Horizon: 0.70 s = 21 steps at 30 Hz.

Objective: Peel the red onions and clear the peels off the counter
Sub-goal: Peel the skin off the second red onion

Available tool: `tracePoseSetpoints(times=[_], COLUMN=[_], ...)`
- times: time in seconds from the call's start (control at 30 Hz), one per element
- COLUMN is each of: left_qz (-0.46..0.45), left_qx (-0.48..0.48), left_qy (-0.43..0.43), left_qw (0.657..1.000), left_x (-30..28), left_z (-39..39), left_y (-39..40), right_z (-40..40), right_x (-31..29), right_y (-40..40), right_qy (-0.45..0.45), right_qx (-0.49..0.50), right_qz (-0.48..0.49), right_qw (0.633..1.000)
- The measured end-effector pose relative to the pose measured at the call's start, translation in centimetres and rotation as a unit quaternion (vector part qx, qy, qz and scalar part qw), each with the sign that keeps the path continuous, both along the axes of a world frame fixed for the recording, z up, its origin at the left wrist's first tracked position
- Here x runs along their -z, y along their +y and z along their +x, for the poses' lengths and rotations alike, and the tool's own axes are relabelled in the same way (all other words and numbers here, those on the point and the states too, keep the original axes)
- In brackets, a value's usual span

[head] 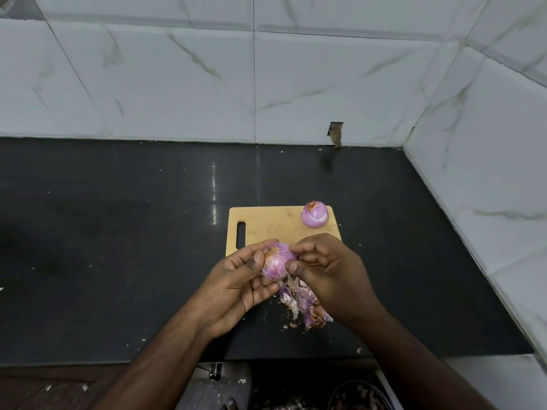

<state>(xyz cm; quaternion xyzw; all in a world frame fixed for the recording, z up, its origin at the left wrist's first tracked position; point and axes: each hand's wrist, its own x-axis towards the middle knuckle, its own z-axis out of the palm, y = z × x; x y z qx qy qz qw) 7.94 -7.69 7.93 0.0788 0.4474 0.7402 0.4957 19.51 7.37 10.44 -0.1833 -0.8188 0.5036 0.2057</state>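
My left hand (pixel 236 287) cups a red onion (pixel 277 261) above the near edge of the wooden cutting board (pixel 268 224). My right hand (pixel 328 272) pinches the onion's skin on its right side with thumb and fingertips. A second red onion (pixel 315 214), smooth and peeled, sits on the board's far right corner. A heap of purple and white peels (pixel 299 301) lies on the black counter (pixel 118 261) just below my hands.
Small peel scraps are scattered over the counter. White marble tiles form the back wall (pixel 254 84) and the right wall (pixel 488 173). Below the counter's front edge a dark bin (pixel 359 398) holds peels.
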Motion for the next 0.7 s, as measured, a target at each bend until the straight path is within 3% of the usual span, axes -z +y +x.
tracePoseSetpoints(times=[0.3, 0.47, 0.7], left_qz=[-0.029, -0.047, -0.047], left_qx=[-0.015, -0.026, -0.051], left_qy=[0.038, 0.062, 0.066], left_qw=[0.999, 0.997, 0.995], left_x=[0.2, 0.1, -0.2], left_z=[0.7, 1.1, 1.5], left_y=[0.4, 0.7, 1.1], right_z=[0.2, 0.0, 0.0], right_x=[0.4, 0.6, 0.5], right_y=[0.5, 0.5, 0.2], right_qy=[-0.076, -0.056, -0.047], right_qx=[-0.072, -0.028, -0.053], right_qz=[-0.055, 0.014, -0.045], right_qw=[0.993, 0.998, 0.996])
